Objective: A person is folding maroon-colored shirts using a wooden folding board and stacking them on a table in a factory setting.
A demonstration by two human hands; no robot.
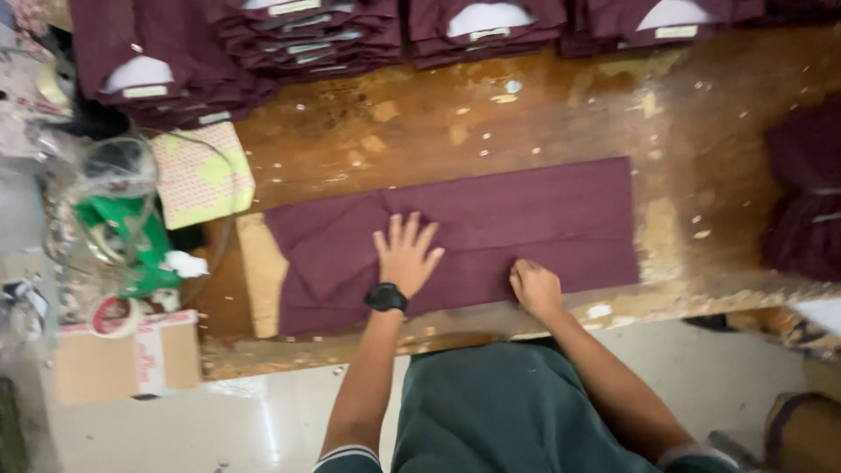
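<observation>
My green apron (499, 407), then both my hands on the maroon cloth (491, 228).

My left hand (405, 256) lies flat on the cloth with fingers spread, a black watch (385, 298) at the wrist. My right hand (534, 287) is curled closed, pressing the cloth's near edge. The cloth lies spread on the wooden table (526, 123); stacks of folded maroon shirts (298, 44) sit beyond the cloth, a green tape dispenser (123, 232) left of it.

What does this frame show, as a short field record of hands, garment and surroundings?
left hand: flat, fingers spread, pressing on the maroon garment
right hand: closed, at the garment's near edge
garment: lying flat and folded long on the wooden table
wrist: black watch on the left arm
far edge: stacks of folded maroon shirts
left side: tape rolls, cardboard box
</observation>
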